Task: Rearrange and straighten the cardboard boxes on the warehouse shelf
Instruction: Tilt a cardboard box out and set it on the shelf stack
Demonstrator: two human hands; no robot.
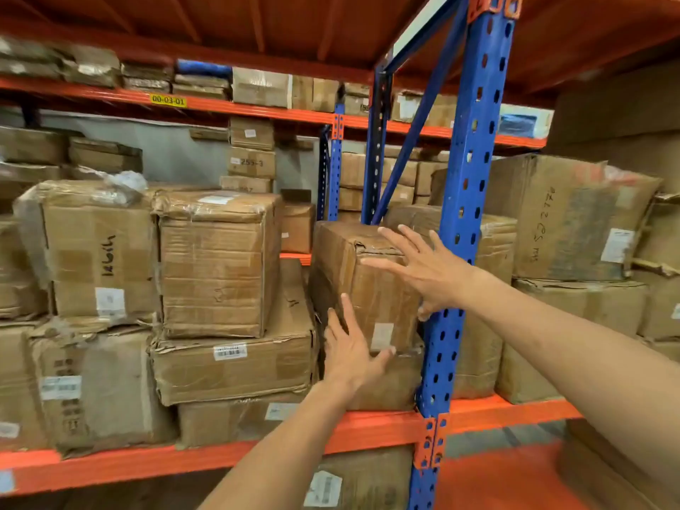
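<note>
A taped brown cardboard box stands slightly turned on top of another box, just left of the blue upright post. My left hand lies flat against its lower front, fingers spread. My right hand is spread over its upper right corner, thumb near the post. Neither hand wraps around the box. To the left sits a square taped box on a wide flattened box, and further left a box with handwriting.
The orange shelf beam runs along the front edge. More boxes fill the right bay and the back rows. An upper shelf beam carries a yellow label. A box sits below the beam.
</note>
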